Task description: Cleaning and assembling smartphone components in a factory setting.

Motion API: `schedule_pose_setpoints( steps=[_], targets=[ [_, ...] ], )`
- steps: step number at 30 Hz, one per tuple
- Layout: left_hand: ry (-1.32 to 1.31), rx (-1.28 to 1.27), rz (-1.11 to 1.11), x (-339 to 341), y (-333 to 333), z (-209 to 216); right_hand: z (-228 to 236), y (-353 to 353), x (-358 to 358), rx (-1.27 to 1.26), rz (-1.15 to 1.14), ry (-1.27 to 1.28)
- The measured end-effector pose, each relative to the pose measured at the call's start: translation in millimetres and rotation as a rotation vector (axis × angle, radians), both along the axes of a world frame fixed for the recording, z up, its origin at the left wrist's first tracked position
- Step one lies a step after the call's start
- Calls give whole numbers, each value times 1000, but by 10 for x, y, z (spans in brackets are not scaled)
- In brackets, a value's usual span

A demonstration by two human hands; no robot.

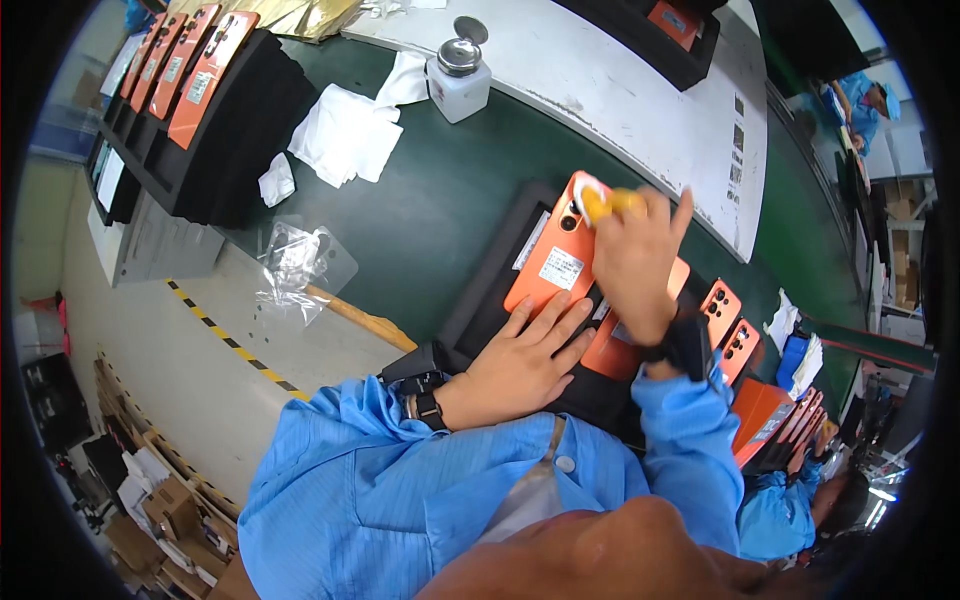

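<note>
An orange phone (530,283) lies back side up on a black foam tray (492,262), with a white label on its back. My left hand (515,365) rests on its lower end, fingers stretched out flat. Over the camera end, my right hand (635,255) pinches a small white wipe (583,188) against the phone by the lenses. Yellow covers (610,204) sit on the fingertips of that hand, and its index finger points away. Beside this phone, a second orange phone (612,352) is partly hidden under my right wrist.
A pump bottle (460,92) with its lid up stands by white cloths (345,138). Black trays (245,125) with orange phones rise at the far left. Clear films (305,262) lie at the table edge. More phones (721,308) and a co-worker (778,515) are at right.
</note>
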State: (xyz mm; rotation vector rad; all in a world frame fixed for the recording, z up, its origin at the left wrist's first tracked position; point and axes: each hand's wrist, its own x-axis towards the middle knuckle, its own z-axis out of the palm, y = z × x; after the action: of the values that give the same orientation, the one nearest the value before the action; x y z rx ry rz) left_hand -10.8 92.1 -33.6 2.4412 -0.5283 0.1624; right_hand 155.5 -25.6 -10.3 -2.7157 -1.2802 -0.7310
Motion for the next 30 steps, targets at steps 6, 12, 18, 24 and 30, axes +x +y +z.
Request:
schedule_pose_setpoints(
  steps=[6, 12, 18, 24, 30],
  targets=[
    [-14, 46, 2, 10, -46, 41, 45, 37, -48, 8, 51, 59],
    [-25, -9, 12, 33, -32, 7, -128, -172, -193, 52, -41, 42],
    [-27, 59, 9, 30, -10, 112, 77, 114, 3, 85, -5, 72],
    [-7, 99, -26, 118, -81, 43, -554, -260, -246, 126, -31, 119],
    [-85, 192, -18, 88, -21, -142, -248, 53, 146, 367, -127, -68]
  ],
)
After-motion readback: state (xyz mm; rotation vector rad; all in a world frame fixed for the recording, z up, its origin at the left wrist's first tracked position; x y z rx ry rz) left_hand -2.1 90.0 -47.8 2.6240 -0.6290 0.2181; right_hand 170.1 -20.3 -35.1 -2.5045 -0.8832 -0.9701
